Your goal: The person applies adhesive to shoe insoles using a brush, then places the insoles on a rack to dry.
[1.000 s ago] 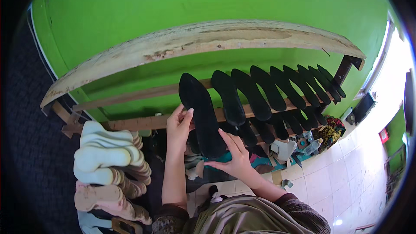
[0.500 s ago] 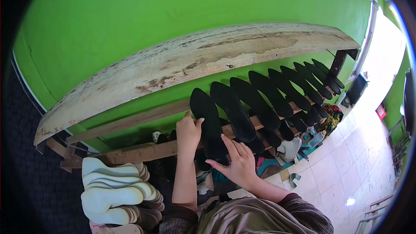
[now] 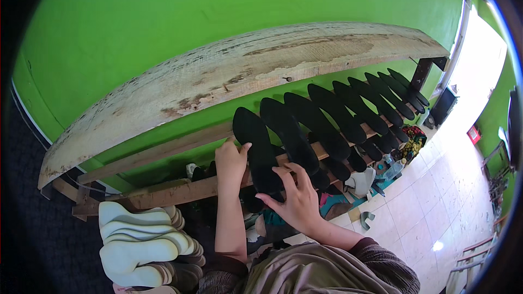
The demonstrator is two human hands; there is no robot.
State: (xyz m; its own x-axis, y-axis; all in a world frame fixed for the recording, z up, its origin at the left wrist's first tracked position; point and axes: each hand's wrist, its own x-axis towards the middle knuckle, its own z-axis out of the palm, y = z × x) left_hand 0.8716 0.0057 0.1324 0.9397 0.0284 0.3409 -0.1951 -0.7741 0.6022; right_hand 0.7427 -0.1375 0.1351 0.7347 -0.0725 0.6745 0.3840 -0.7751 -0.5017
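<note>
A black shoe insole (image 3: pixel 255 142) leans on the wooden rack, first in a row of several like it. My left hand (image 3: pixel 231 158) is closed at its left edge, thumb on the rim and the other fingers curled partly out of sight behind. At the lower, rounded heel end, my right hand (image 3: pixel 297 193) has its thumb on one side and its bent fingers on the other, gripping the insole. Just to the right stands a second black insole (image 3: pixel 289 136). Stacked cream-coloured insoles (image 3: pixel 139 253) lie at my lower left.
A rough wooden plank (image 3: pixel 245 68) runs above the row, in front of a green wall (image 3: pixel 245 0). The rack's lower rail (image 3: pixel 163 196) passes behind my left arm. Under it are a white object (image 3: pixel 359 181), plastic bottles (image 3: pixel 393 170) and patterned cloth (image 3: pixel 414 141). Tiled floor (image 3: pixel 425 207) lies right.
My right hand's fingers have bent and closed in on the heel end of the insole. My left hand stays at the left edge. The whole view has shifted slightly.
</note>
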